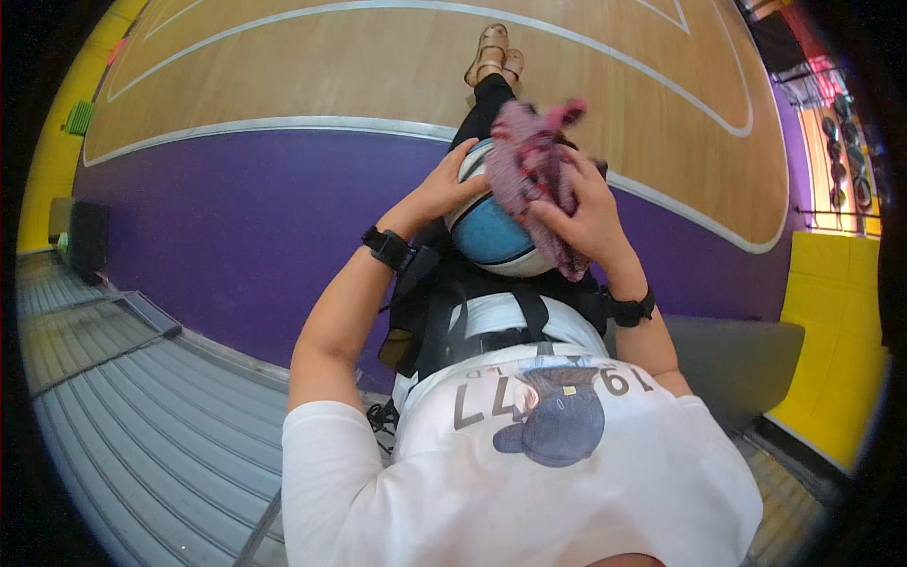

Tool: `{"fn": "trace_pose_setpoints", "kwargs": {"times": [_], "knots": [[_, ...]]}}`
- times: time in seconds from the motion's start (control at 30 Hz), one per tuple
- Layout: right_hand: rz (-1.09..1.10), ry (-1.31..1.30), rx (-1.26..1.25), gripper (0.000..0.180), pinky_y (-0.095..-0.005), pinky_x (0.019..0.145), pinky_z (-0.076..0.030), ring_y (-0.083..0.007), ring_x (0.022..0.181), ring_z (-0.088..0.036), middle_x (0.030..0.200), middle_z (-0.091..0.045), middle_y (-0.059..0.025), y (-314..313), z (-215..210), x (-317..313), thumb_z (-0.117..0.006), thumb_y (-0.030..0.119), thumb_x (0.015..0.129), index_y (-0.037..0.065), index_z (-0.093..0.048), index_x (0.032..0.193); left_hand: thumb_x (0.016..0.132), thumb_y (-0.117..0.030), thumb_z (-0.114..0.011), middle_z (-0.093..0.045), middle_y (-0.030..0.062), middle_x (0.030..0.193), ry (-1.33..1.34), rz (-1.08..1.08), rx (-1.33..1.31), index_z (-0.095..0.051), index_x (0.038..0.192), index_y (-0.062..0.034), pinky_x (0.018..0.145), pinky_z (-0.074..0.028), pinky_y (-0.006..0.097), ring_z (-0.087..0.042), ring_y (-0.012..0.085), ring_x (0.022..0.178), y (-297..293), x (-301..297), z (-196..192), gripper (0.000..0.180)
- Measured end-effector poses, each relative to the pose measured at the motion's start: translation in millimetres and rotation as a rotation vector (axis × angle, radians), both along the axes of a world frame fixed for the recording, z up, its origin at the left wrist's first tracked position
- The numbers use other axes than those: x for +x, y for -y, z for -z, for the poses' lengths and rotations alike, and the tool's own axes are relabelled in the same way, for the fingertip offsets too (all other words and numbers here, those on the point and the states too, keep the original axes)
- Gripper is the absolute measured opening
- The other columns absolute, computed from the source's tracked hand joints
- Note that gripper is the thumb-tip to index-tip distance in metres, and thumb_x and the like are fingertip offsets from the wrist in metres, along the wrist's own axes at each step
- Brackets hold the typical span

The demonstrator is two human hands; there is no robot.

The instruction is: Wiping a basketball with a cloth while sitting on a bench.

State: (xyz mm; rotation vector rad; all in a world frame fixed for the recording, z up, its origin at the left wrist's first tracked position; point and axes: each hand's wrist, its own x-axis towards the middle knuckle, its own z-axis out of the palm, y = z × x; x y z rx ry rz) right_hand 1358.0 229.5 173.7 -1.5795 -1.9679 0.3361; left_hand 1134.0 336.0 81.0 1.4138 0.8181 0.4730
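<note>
A blue and white basketball (pixel 488 231) with black seams rests on my lap. My left hand (pixel 452 186) is curved against its upper left side, thumb lying across the panels and fingers over the far edge. In my right hand (pixel 590 213) a pink and dark red patterned cloth (pixel 529 161) is gripped and pressed on the ball's right side. The cloth drapes over the top and right of the ball, and its far tip is blurred. Part of the ball's far side is hidden beneath it.
Grey ribbed bench seating (pixel 170 435) runs along the left. Ahead lies a purple floor band (pixel 217 217), then a wooden court (pixel 378 76) with white lines. My sandalled feet (pixel 491 57) stretch onto it. A yellow padded block (pixel 831 331) and a ball rack (pixel 841 161) stand at the right.
</note>
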Motion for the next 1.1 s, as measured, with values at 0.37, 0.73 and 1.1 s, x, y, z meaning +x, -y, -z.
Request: {"fn": "trace_pose_setpoints", "kwargs": {"times": [0.37, 0.73, 1.1], "knots": [[-0.031, 0.018, 0.036, 0.052, -0.0422, 0.098, -0.046, -0.0389, 0.117, -0.056, 0.128, -0.056, -0.0256, 4, 8, 5, -0.072, 0.032, 0.077, 0.002, -0.063, 0.118, 0.078, -0.049, -0.073, -0.042, 0.0266, 0.144, -0.073, -0.049, 0.251, -0.033, 0.146, 0.0036, 0.112, -0.032, 0.04, -0.041, 0.0366, 0.135, 20, -1, 14, 0.095], [0.011, -0.132, 0.065, 0.054, -0.0412, 0.1, -0.045, -0.0339, 0.114, -0.059, 0.125, -0.059, -0.0243, -1, 29, 15, -0.073, 0.027, 0.077, -0.002, -0.059, 0.122, 0.081, -0.043, -0.073, -0.042, 0.0262, 0.145, -0.062, -0.084, 0.171, -0.031, 0.148, 0.0012, 0.112, -0.032, 0.039, -0.041, 0.0346, 0.136, 24, -5, 9, 0.091], [0.263, -1.017, -0.442, 0.05, -0.0308, 0.093, -0.046, -0.0154, 0.104, -0.058, 0.119, -0.063, -0.0081, -17, 86, 52, -0.065, 0.026, 0.091, -0.001, -0.054, 0.131, 0.083, -0.036, -0.072, -0.04, 0.017, 0.147, 0.247, -0.137, -0.166, -0.021, 0.153, -0.0032, 0.113, -0.029, 0.035, -0.04, 0.0249, 0.135, 30, -23, 45, 0.093]]}}
